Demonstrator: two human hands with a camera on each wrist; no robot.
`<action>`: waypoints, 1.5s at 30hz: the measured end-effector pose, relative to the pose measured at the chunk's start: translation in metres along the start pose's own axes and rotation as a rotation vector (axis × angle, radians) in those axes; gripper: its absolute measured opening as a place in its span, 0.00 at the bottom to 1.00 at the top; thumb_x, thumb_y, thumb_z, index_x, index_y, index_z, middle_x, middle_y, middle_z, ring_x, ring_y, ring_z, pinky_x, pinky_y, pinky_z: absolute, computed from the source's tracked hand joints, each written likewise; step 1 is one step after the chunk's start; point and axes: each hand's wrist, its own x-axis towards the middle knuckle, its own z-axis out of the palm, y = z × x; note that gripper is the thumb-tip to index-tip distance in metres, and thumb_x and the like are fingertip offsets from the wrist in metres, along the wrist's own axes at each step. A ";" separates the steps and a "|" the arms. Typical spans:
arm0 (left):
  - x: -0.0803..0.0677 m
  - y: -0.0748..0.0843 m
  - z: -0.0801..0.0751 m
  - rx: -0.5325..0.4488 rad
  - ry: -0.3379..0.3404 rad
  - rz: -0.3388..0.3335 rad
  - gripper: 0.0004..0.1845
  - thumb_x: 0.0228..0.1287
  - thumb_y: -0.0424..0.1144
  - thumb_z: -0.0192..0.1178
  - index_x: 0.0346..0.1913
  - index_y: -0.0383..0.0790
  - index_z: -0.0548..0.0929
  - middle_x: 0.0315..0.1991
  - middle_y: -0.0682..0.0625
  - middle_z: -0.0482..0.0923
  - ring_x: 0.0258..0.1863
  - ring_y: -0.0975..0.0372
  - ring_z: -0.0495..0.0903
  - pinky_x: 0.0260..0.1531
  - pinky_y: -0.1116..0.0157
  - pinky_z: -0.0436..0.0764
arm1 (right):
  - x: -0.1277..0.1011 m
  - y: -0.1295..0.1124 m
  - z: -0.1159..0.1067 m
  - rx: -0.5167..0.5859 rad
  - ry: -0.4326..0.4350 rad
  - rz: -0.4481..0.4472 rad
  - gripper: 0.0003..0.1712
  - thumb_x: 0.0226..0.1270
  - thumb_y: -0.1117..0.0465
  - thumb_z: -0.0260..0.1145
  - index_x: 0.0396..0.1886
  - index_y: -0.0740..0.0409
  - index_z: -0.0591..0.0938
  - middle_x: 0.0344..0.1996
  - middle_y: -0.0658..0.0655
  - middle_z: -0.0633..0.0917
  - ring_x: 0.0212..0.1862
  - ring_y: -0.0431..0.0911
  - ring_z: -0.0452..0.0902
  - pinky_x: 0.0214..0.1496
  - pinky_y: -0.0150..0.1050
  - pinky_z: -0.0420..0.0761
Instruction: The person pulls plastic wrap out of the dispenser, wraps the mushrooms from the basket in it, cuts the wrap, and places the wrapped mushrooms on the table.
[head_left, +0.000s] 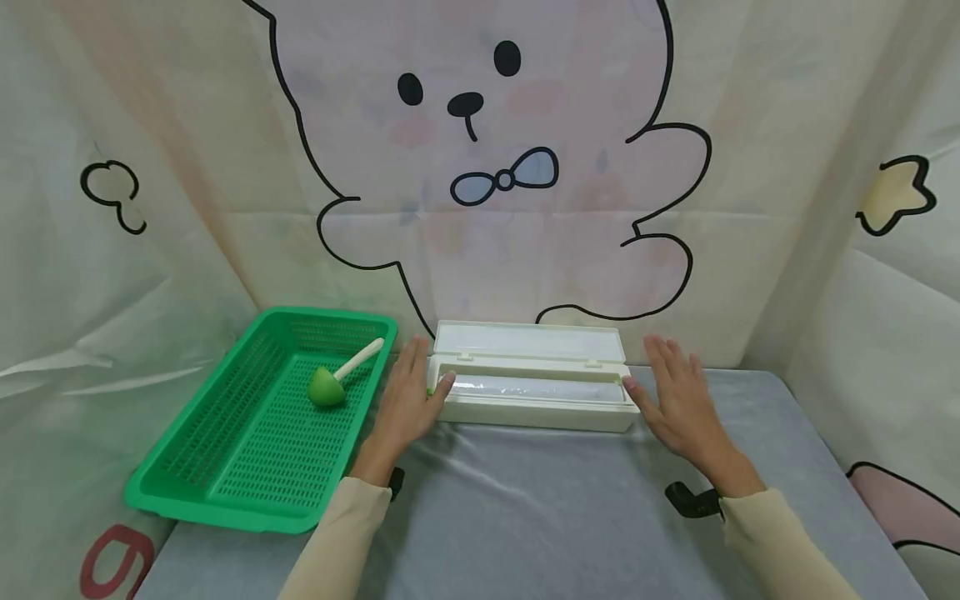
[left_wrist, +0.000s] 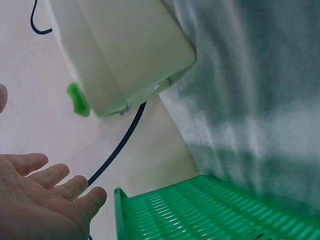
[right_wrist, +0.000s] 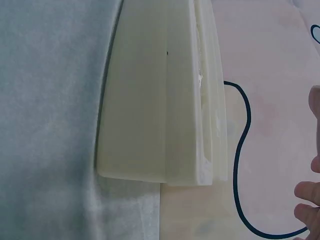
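With the left hand [head_left: 405,400] and right hand [head_left: 678,400] spread flat beside the open cream box [head_left: 532,387], holding nothing, seems mid-approach; next, likely needs both ends gripped evenly.

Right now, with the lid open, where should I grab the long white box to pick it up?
Probably by its two short ends, one hand from each side. The white box is long and low and lies crosswise on the table, with its lid tipped back. The left hand and right hand already sit open beside those ends. Hold the bottom part, not the lid.
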 end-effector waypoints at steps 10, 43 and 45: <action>-0.008 -0.001 0.014 -0.007 0.023 0.062 0.36 0.72 0.48 0.63 0.73 0.27 0.66 0.74 0.32 0.62 0.74 0.40 0.59 0.69 0.42 0.62 | -0.015 -0.007 0.015 0.066 0.047 0.032 0.33 0.71 0.56 0.69 0.67 0.71 0.73 0.63 0.72 0.74 0.66 0.69 0.66 0.62 0.67 0.66; 0.033 0.006 0.018 0.017 -0.064 -0.035 0.08 0.74 0.35 0.61 0.38 0.36 0.87 0.34 0.46 0.84 0.45 0.49 0.80 0.49 0.51 0.78 | 0.012 -0.020 0.048 0.118 -0.004 0.006 0.20 0.64 0.60 0.74 0.51 0.70 0.84 0.44 0.65 0.86 0.55 0.65 0.76 0.57 0.63 0.73; 0.036 0.006 0.020 0.007 -0.044 -0.039 0.08 0.74 0.35 0.61 0.38 0.35 0.86 0.32 0.46 0.83 0.40 0.50 0.81 0.43 0.53 0.79 | 0.019 -0.025 0.052 0.123 -0.048 0.029 0.20 0.65 0.58 0.74 0.50 0.68 0.85 0.45 0.64 0.86 0.54 0.64 0.77 0.56 0.62 0.74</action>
